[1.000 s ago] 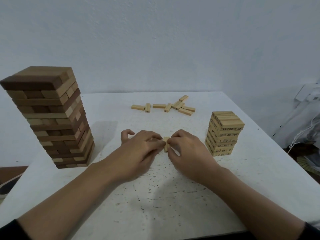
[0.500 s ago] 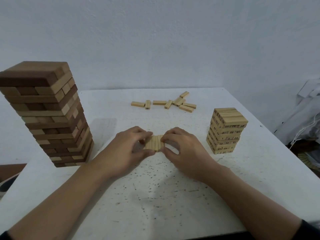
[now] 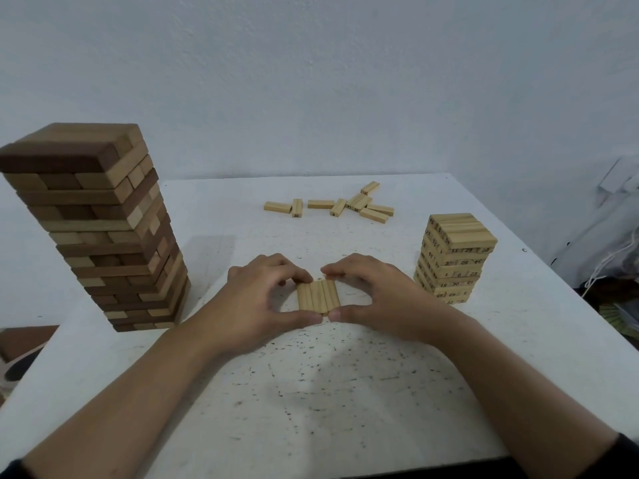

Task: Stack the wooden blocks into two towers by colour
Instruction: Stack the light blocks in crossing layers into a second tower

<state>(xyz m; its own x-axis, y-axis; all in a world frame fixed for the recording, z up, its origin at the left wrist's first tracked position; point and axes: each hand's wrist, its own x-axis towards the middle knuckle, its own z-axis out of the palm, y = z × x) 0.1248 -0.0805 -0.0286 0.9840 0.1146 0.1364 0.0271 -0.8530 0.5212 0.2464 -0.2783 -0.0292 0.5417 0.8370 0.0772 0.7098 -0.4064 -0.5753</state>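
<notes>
Flat on the white table [image 3: 311,392] at the middle, hemmed in by left hand [image 3: 256,299] and right hand [image 3: 383,299]: a row of pale blocks [image 3: 318,299] side by side, pinched with both thumbs curled against the near ends and bent forefingers on the far ends. Probably light, stiff and smooth, apt to slide apart, so best squeezed on the two outer long faces and lifted as one. Farther off, brown tower [image 3: 100,229] at left, pale tower [image 3: 456,257] at right, loose pale blocks [image 3: 332,205] behind.
</notes>
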